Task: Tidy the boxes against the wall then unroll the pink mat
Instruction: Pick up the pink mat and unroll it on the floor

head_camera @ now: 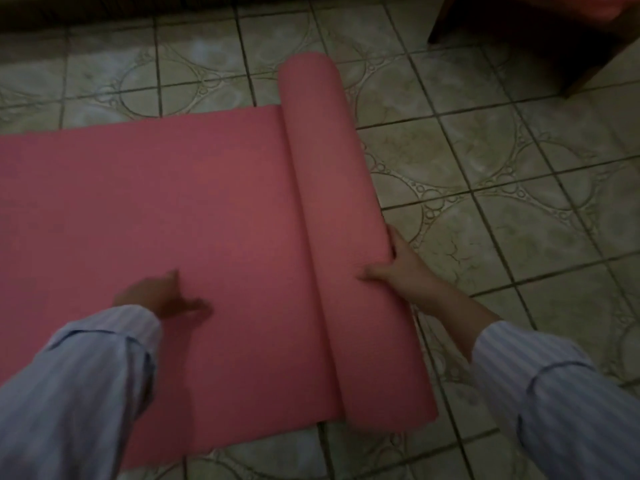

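Note:
The pink mat point(156, 202) lies partly unrolled on the tiled floor, its flat part stretching to the left edge of the view. The rolled part point(332, 202) stands as a long cylinder running from far to near, right of centre. My right hand point(398, 268) holds the roll from its right side, thumb on top and fingers along the far side. My left hand point(162, 299) rests on the flat part of the mat with fingers pressed down. No boxes are in view.
Patterned grey-green floor tiles point(519, 202) surround the mat. A dark wooden piece of furniture point(554, 39) stands at the top right. A dark wall base point(138, 8) runs along the top edge.

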